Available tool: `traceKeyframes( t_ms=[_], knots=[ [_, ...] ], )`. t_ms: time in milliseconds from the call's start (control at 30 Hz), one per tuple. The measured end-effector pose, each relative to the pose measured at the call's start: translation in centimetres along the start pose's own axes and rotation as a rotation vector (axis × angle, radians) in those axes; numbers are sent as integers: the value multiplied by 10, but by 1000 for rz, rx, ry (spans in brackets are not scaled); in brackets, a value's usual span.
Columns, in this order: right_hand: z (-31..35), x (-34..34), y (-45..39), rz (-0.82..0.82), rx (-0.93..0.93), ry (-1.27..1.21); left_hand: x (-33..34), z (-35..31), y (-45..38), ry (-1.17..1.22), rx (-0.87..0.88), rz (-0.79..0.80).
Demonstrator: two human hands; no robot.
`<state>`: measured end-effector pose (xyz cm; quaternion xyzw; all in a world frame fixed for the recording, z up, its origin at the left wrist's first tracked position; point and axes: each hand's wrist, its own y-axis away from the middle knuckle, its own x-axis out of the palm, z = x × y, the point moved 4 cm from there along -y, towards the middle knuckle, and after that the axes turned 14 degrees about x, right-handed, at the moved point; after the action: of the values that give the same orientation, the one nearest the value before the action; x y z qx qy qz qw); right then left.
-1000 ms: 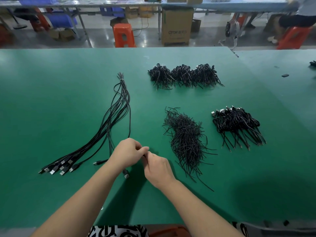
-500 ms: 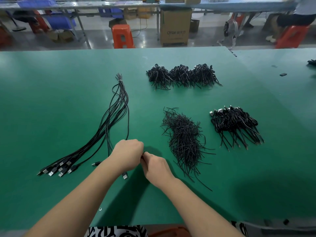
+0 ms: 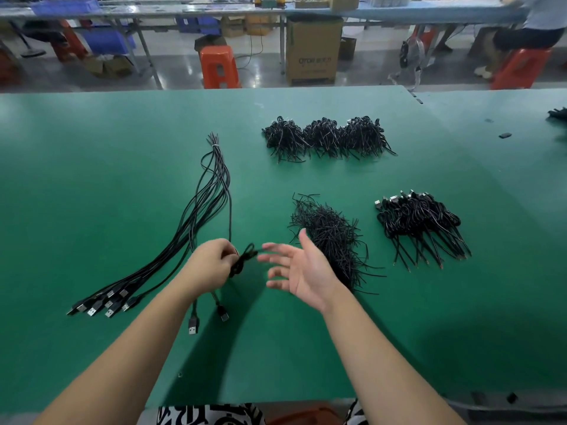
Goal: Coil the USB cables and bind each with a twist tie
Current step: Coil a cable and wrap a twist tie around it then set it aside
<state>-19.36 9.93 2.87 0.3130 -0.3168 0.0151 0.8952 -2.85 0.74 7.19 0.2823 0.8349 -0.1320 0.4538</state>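
My left hand (image 3: 211, 265) pinches a small coil of black USB cable (image 3: 244, 259) just above the green table (image 3: 92, 179). One USB plug (image 3: 223, 315) dangles below that hand. My right hand (image 3: 302, 269) is open, palm turned left, fingers spread, a short way right of the coil and not touching it. A fan of uncoiled black USB cables (image 3: 196, 222) lies to the left, plugs toward me. A loose pile of black twist ties (image 3: 333, 237) lies just behind my right hand.
A heap of coiled, tied cables (image 3: 420, 222) lies at the right. Three more bundles (image 3: 326, 138) sit in a row farther back. Another plug (image 3: 192, 326) lies near my left forearm. Beyond the table stand an orange stool (image 3: 218, 67) and a cardboard box (image 3: 313, 50).
My hands were closed together over the cable. The right hand has since let go and opened, moving right. The left hand has lifted with the coil.
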Motion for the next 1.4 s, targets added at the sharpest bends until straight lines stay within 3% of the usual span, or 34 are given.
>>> traceKeyframes(
  t_ms=[67, 133, 300, 467, 600, 667, 900, 1067, 1400],
  knots=[
    [1, 0, -1, -93, -75, 121, -2, 0, 2, 158, -66, -92],
    [-1, 6, -5, -226, -176, 416, 3, -7, 3, 237, -92, -118],
    [7, 18, -5, -541, -364, 701, 14, -31, 2, 108, -30, -149],
    [10, 19, 1, -444, -286, 565, 13, -42, 5, -2, 75, -187],
    [6, 24, 2, -273, -127, 255, 9, -61, 12, -369, 568, -214],
    [6, 25, 4, -264, -136, 231, 9, -63, 15, -424, 647, -236],
    [8, 23, 2, -374, -211, 245, 7, -56, 18, 18, 449, -291],
    [10, 22, 5, -504, -327, 415, 8, -46, 16, 289, 199, -344],
    [12, 26, 13, -659, -468, 618, 18, -43, 18, 570, 54, -393]
  ],
)
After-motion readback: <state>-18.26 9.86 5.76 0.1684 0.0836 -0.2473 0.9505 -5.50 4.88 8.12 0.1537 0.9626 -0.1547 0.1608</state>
